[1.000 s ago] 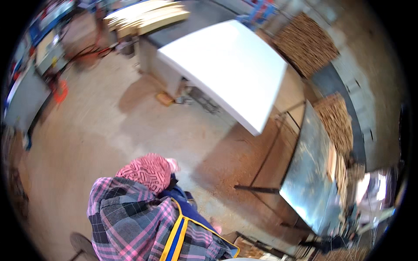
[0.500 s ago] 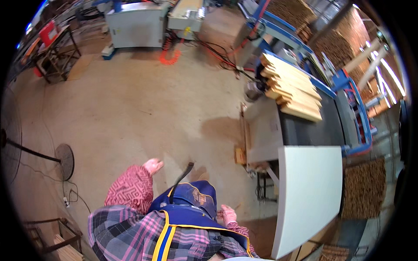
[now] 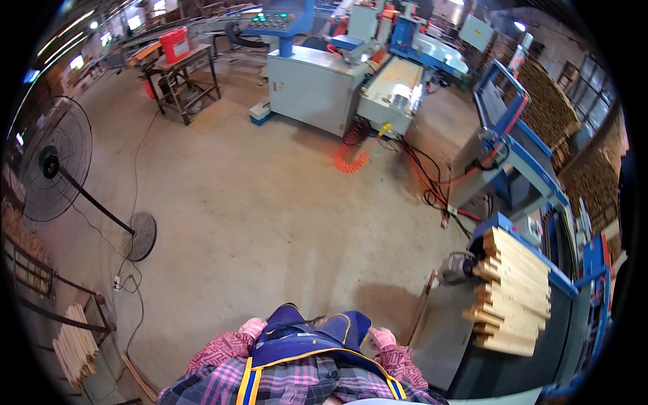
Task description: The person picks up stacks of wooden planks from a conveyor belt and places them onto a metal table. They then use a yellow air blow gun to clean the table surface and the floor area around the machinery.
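My left hand (image 3: pixel 253 329), pale pinkish with a pink patterned sleeve, is beside the left edge of my blue apron (image 3: pixel 297 342) with yellow trim. My right hand (image 3: pixel 383 337) is just off the apron's right edge, its sleeve in the same pattern. Both hands are low in front of my body. Their fingers are small and blurred, partly hidden against the cloth, so whether either grips the apron does not show. A dark strap lies across the apron's front. Nearest to my right hand is a grey-sided machine table (image 3: pixel 442 337) bearing a pile of pale wood strips (image 3: pixel 513 293).
A standing fan (image 3: pixel 57 165) is on the left, its cable trailing over the concrete floor (image 3: pixel 250 216). Ahead stand a grey control cabinet (image 3: pixel 314 94), a coiled orange hose (image 3: pixel 349 158) and a red bucket (image 3: pixel 175 44) on a stand. Wood strips (image 3: pixel 75 344) fill a rack at lower left.
My view has swung rightward and up, showing more of the machines ahead. My left hand has come in from out at the side to the apron's edge. The raised strap has dropped.
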A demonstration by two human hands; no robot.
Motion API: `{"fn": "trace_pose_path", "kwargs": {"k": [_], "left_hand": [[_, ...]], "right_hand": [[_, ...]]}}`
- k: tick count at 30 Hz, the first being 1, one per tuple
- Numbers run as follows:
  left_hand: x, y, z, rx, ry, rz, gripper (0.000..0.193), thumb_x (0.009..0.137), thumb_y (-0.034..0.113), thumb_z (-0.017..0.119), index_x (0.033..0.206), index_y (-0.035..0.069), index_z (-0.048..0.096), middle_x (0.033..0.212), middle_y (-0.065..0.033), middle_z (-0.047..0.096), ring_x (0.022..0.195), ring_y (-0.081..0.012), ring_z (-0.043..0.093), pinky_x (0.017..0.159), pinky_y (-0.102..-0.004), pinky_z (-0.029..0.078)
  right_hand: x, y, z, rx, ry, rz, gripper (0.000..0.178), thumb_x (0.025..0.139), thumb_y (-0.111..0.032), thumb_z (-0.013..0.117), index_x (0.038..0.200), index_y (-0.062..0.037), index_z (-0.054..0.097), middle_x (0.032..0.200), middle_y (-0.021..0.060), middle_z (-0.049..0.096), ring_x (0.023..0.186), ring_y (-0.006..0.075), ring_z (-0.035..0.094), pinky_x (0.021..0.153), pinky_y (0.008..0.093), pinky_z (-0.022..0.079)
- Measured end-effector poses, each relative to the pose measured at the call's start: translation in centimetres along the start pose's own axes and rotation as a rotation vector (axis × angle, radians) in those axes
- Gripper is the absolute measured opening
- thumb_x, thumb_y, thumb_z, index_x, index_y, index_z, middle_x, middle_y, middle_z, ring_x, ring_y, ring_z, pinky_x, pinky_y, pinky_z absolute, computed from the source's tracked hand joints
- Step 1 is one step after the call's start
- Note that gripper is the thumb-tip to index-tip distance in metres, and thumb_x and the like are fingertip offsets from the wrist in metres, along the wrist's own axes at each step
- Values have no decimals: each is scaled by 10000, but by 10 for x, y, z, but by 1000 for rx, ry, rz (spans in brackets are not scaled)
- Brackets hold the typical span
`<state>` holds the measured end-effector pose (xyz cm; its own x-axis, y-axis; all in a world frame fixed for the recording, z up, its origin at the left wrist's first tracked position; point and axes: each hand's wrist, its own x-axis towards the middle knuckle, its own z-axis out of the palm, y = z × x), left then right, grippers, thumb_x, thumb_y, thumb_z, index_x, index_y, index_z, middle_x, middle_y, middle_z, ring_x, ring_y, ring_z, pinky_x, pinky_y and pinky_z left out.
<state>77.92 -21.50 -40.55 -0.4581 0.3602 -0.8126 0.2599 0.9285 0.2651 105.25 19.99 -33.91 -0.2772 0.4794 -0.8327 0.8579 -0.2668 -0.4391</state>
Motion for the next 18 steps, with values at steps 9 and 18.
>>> {"fn": "trace_pose_path", "kwargs": {"k": [9,18], "left_hand": [[113,50,-169,-75,90,359,386,919,311,447,1247,129,538,1054,-243,635,1000,-408,610,839,-467,484],[279,90,-411,-734,215,7,444,922,425,499,1236,119,565,990,-73,672,831,-244,662,719,-369,520]], "right_hand": [[172,-289,5,-174,64,-544,328,908,-275,578,1135,-40,559,779,93,606,547,185,557,454,317,450],[203,-439,81,-288,-155,-430,284,915,-308,546,1017,-65,651,766,102,687,603,208,647,528,328,507]]}}
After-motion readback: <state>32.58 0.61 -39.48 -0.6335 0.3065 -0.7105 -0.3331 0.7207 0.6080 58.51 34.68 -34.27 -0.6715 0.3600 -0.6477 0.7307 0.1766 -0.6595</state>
